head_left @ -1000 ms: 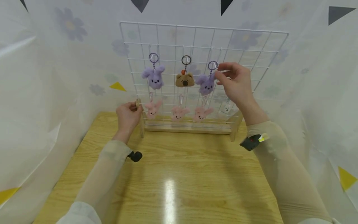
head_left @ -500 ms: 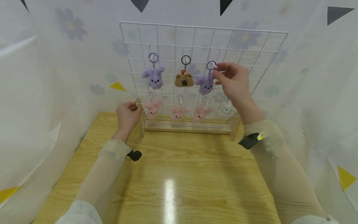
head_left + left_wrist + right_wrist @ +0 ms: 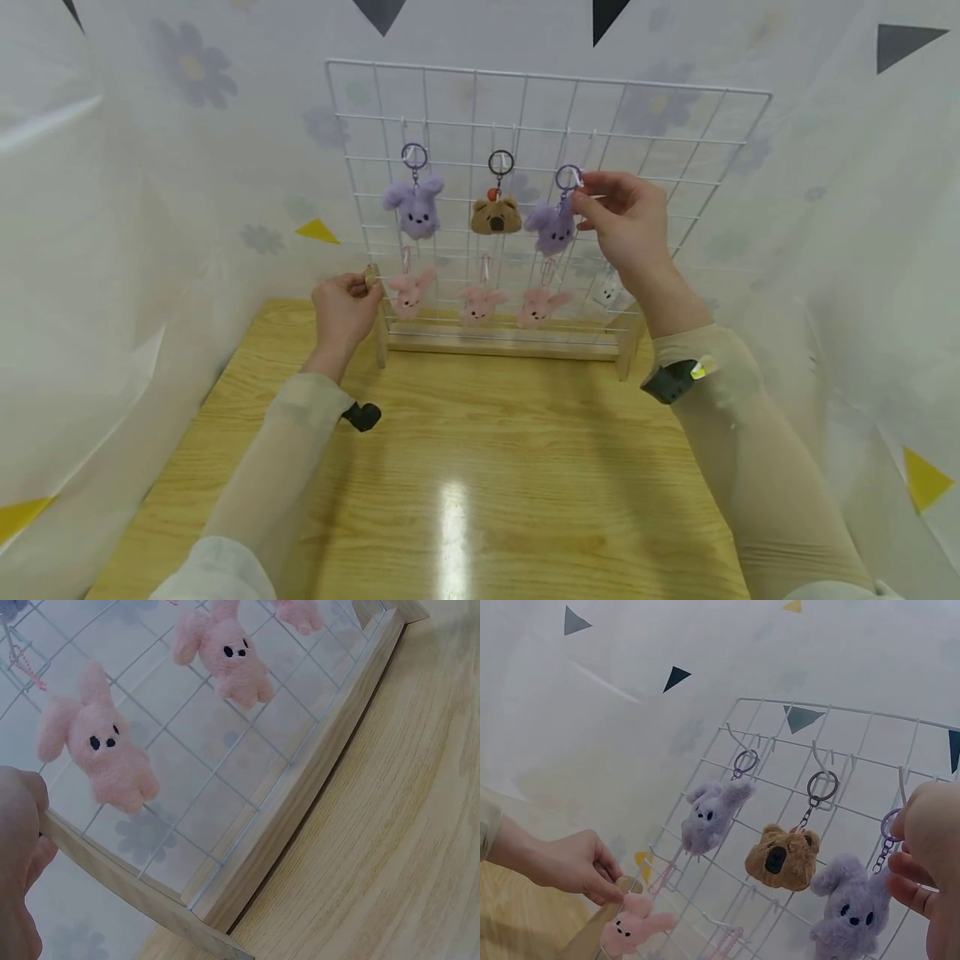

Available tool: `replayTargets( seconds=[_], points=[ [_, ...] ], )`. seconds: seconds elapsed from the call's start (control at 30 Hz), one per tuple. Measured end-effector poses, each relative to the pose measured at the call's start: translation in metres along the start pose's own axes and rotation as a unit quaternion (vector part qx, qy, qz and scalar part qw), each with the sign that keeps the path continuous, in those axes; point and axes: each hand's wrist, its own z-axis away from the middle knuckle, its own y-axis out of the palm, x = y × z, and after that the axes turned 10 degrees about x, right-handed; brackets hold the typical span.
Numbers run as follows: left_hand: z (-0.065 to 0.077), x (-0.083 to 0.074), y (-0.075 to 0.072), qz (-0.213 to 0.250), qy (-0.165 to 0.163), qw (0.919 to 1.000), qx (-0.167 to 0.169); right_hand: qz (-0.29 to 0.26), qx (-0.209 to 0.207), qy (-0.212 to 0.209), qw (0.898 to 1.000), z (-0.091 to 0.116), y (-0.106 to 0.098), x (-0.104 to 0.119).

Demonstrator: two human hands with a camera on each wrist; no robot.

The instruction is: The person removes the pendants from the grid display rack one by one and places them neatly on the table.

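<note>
My right hand (image 3: 632,229) pinches a purple plush bunny keychain (image 3: 553,230) near its ring, at the right end of the upper row. The ring (image 3: 889,825) hangs at a white hook on the wire grid rack (image 3: 540,127). My left hand (image 3: 345,312) grips the wooden side post (image 3: 112,874) of the rack at its left. Another purple bunny keychain (image 3: 415,208) and a brown bear keychain (image 3: 496,215) hang in the same upper row. Below them hang pink bunny keychains (image 3: 105,746), and a small white plush (image 3: 607,289) shows partly behind my right wrist.
The rack stands on a wooden base bar (image 3: 502,346) toward the back of a wood-grain table (image 3: 480,450). Pale sheeting (image 3: 187,167) with flowers and triangles surrounds the table at the back and both sides.
My right hand has shifted slightly to the left at the purple bunny keychain over the last second. My left hand keeps its grip on the post.
</note>
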Motion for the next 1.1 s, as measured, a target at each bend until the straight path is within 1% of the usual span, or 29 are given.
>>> replayTargets(
  seconds=[0.13, 0.27, 0.63, 0.87, 1.1],
  points=[
    [-0.0001, 0.0001, 0.0008, 0.005, -0.004, 1.0000, 0.000, -0.029, 0.000, 0.004, 1.000, 0.0002, -0.0004, 0.0002],
    [-0.0004, 0.0006, 0.0021, 0.014, -0.009, 0.9999, 0.001, -0.038, 0.002, 0.011, 0.999, 0.0008, -0.0008, 0.0019],
    [-0.0005, 0.0013, 0.0038, 0.013, -0.003, 0.9999, -0.003, -0.032, 0.002, 0.023, 0.999, -0.0003, -0.0002, 0.0045],
    [-0.0004, 0.0018, 0.0035, 0.004, 0.000, 0.9999, -0.010, -0.021, 0.000, 0.018, 1.000, -0.0010, -0.0005, 0.0027],
    [-0.0011, 0.0021, 0.0021, 0.009, -0.001, 0.9999, -0.011, -0.015, -0.006, 0.011, 1.000, -0.0030, 0.0001, 0.0044]
  ],
)
